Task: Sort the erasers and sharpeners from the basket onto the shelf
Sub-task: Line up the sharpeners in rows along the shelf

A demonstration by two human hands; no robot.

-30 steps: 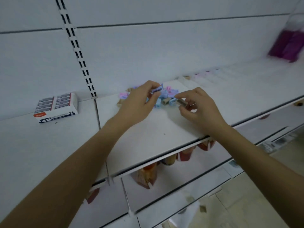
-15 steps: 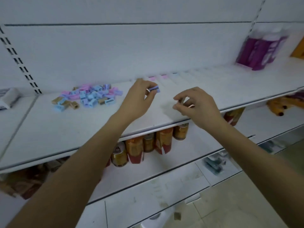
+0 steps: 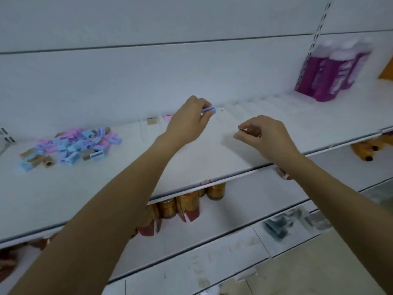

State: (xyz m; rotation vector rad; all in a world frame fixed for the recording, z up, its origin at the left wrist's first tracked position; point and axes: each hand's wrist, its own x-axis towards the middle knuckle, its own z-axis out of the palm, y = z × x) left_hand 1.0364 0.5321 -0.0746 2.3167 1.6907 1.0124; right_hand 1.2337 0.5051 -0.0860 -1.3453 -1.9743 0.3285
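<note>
One wide-angle camera, worn on the head, looks forward and down onto the white shelf [image 3: 202, 158] and faces its back panel [image 3: 148, 77]. It sits close. The shelf's front edge slants across mid-frame, higher at the right, with a lower shelf [image 3: 244, 209] and the floor [image 3: 319, 273] beneath it.

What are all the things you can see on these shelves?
pile: many sharpeners, pink, blue, purple, tan; shelf, left
sharpener: one, purple; in left hand
sorted pieces: two, tan and pink; between dividers, back of shelf
bottles: about three, purple; shelf, right
cans: several, orange-gold; lower shelf
shelf: one, white
left hand: pinches sharpener
right hand: pinches small item, too small to tell
</note>
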